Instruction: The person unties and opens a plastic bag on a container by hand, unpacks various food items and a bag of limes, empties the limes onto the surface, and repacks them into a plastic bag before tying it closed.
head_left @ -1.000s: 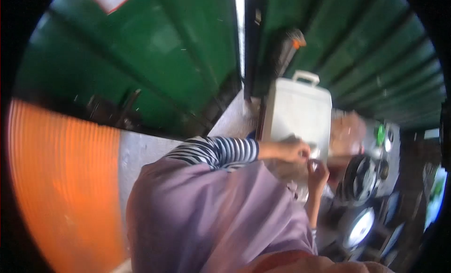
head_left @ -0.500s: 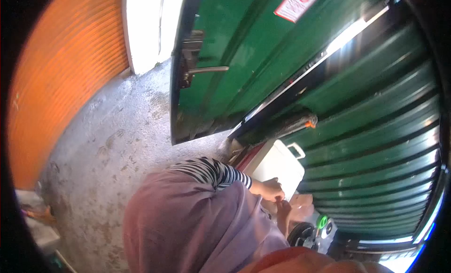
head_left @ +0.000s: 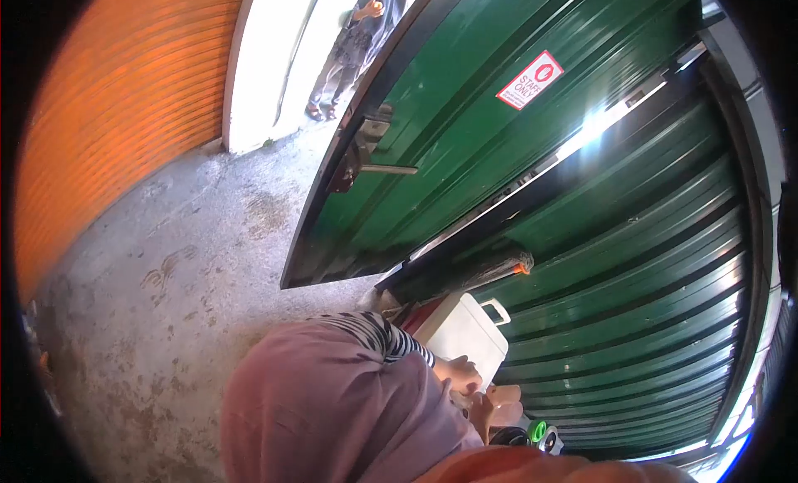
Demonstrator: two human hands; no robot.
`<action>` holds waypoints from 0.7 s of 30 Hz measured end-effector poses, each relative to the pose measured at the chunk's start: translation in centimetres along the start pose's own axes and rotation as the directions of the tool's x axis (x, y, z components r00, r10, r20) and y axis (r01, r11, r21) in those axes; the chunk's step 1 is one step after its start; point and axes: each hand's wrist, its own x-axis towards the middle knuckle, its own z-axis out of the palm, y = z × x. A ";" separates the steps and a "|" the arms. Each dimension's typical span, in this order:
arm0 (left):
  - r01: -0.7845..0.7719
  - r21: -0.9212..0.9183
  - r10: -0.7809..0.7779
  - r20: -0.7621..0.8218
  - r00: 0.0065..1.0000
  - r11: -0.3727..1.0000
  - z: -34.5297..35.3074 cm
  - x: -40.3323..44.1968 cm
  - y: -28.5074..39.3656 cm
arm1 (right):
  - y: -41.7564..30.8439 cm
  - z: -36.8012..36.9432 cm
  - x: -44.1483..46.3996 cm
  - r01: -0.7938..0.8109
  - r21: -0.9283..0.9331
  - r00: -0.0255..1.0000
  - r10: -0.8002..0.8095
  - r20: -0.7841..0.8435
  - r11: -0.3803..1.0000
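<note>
My left hand (head_left: 462,373), at the end of a striped sleeve (head_left: 401,343), is in front of the lower part of a white cooler box (head_left: 467,333) with a handle. Just below it is my right hand (head_left: 480,410), close to the left one. Fingers of both hands are curled in; whatever lies between them is too small to make out. Pinkish, translucent containers (head_left: 504,406) stand beside my right hand. A mauve cloth (head_left: 324,400) over my body hides part of both arms.
A green door (head_left: 449,134) with a lever handle and a "STAFF ONLY" sign (head_left: 530,80) stands ajar. Beyond it a person (head_left: 353,51) is partly visible outside. An orange corrugated wall (head_left: 125,92) rises at left, above concrete floor (head_left: 191,258). Green and black round items (head_left: 538,431) lie lower right.
The view has swung so that the cooler and my hands sit lower and further left. The door's outer edge and a person outside have come into view. My hands remain close together.
</note>
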 end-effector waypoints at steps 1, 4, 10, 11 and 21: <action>-0.011 -0.002 0.011 0.016 1.000 1.000 0.3 0.1 -0.2 | 1.6 0.1 0.3 -0.019 -0.002 1.000 0.019 0.016 1.000; -0.006 0.044 0.005 0.031 1.000 0.999 1.2 0.5 -0.3 | -1.9 -0.6 -1.5 0.048 -0.066 0.999 -0.049 -0.009 0.997; 0.022 0.069 -0.023 0.013 1.000 0.997 1.6 1.3 -1.0 | -3.9 -2.0 -1.1 0.324 -0.208 0.946 -0.317 0.065 0.923; 0.030 0.039 -0.030 0.000 1.000 0.999 1.2 1.1 -1.0 | -4.9 -2.3 -1.1 0.432 -0.228 0.902 -0.424 0.085 0.873; -0.095 -0.091 0.099 0.041 0.994 0.991 1.0 1.3 -2.8 | 2.9 -1.2 3.2 0.344 -0.112 0.903 -0.295 0.313 0.932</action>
